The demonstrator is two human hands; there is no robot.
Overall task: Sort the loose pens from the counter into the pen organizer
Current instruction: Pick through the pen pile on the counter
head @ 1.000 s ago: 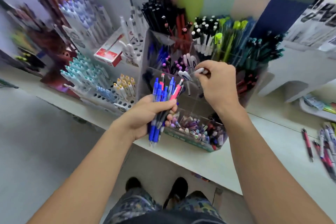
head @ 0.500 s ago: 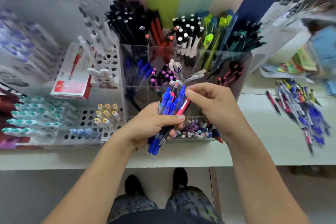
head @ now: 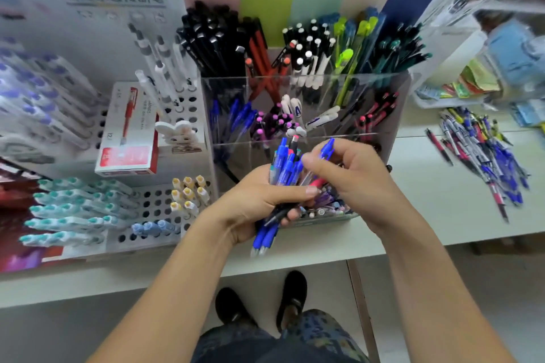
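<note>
1. My desk (head: 442, 203) runs across in front of me, and its near edge passes just under my wrists, with the floor and my shoes below it.
2. The clear pen organizer (head: 395, 115) stands on the desk straight ahead, its open compartments packed with upright and leaning pens. Its low front tray lies right behind my hands.
3. To its left, touching or just beside it, stand a white rack with holes (head: 153, 209) and a red box (head: 126, 138), so that side is crowded. A bare strip of desk separates the organizer from the loose pens (head: 483, 153) on the right.
4. Those loose pens lie flat in a heap well to my right, most with their long axes running from far-left to near-right.
5. My left hand (head: 259, 200) grips a bunch of blue pens (head: 283, 174). The bunch stands nearly upright and tilts slightly, clicker ends up toward the organizer and tips down over the desk's near edge.
6. My right hand (head: 354, 174) pinches one blue pen (head: 328, 149) between thumb and forefinger, its clip end poking up above my fingers. The rest of it is hidden against the bunch.
7. Both forearms reach forward and converge, my hands touching in front of the organizer's lower compartments.
</note>
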